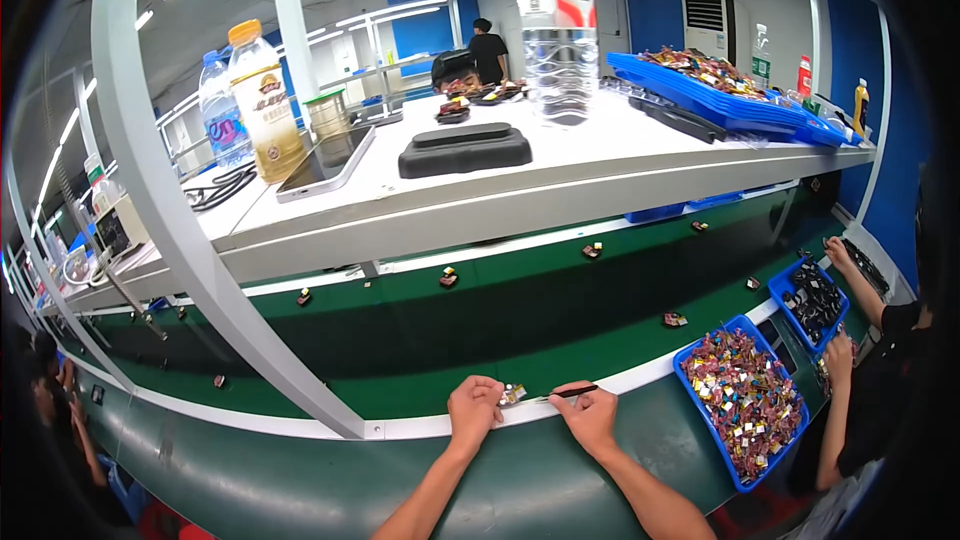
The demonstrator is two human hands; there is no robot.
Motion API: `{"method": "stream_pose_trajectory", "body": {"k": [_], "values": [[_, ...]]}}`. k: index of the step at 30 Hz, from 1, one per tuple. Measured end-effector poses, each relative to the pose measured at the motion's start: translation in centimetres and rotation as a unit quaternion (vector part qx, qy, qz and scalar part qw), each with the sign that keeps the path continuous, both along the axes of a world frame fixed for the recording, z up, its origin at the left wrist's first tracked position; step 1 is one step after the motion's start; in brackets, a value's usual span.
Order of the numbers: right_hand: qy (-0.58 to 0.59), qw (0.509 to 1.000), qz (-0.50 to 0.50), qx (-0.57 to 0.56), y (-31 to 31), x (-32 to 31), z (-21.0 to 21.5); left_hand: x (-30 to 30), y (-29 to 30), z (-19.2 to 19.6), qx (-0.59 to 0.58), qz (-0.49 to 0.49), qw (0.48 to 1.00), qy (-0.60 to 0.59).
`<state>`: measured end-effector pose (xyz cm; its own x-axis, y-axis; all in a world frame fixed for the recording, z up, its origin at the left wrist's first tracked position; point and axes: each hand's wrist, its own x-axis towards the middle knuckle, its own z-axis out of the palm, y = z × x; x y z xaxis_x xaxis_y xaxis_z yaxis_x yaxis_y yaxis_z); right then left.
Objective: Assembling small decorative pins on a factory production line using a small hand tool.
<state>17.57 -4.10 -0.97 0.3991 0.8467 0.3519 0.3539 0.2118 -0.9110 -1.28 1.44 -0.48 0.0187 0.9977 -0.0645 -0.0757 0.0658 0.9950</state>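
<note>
My left hand (474,410) is closed on a small electronic part (513,394) with white, yellow and dark bits, its fingers pinching one side. Facing it from the right, my right hand (588,414) grips slim black tweezers (578,392). Their thin tip points left and sits just short of the part. Both hands are over the white rail (640,375) between the green conveyor belt (400,365) and the green work surface (580,485). Any wires on the held part are too small to make out.
Similar small parts (675,320) lie scattered on the belt. A blue tray (683,352) heaped with parts stands at my right, beside another blue tray (822,344) of black pieces. A co-worker's hands (838,355) are there. A white post (225,285) and a shelf (420,215) rise ahead.
</note>
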Motion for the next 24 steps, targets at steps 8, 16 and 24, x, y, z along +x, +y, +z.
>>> {"method": "stream_pose_trajectory", "body": {"k": [8,16,24], "values": [[0.032,0.999,0.009,-0.009,-0.2,0.3,-0.2,0.8,-2.6,-0.5,0.073,-0.012,0.997,-0.034],[0.198,0.979,0.049,-0.026,-0.4,0.5,1.7,0.5,-2.0,-0.7,0.045,-0.018,0.997,-0.052],[0.135,0.987,0.083,0.0,-1.2,-0.8,1.8,0.5,-2.0,-0.7,0.033,-0.055,0.997,-0.047]]}}
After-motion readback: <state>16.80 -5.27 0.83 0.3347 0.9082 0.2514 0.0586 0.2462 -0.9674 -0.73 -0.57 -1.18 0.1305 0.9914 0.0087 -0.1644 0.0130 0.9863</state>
